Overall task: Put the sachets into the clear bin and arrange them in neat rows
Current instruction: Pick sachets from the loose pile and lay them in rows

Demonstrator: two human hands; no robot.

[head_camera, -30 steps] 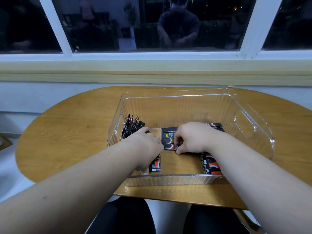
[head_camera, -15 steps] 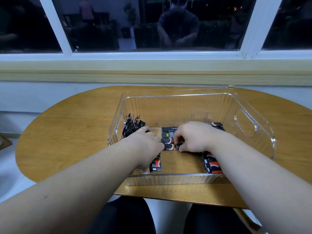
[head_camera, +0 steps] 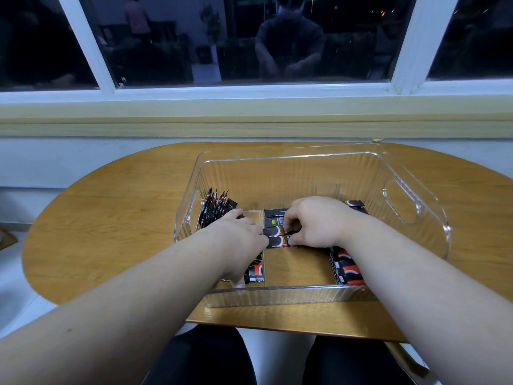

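The bin [head_camera: 277,173] before me is clear, glossy plastic, its walls finely ribbed. The sachets [head_camera: 274,240] look like slick black film with a faint sheen. My table [head_camera: 111,218] is smooth, grained wood, softly shiny. The window [head_camera: 166,37] is reflective glass, its frame [head_camera: 86,43] smooth and white-painted.

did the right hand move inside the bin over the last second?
No, barely: the right hand stays pinching the middle row of black sachets, same spot against the side handle cut-out of the clear plastic bin.
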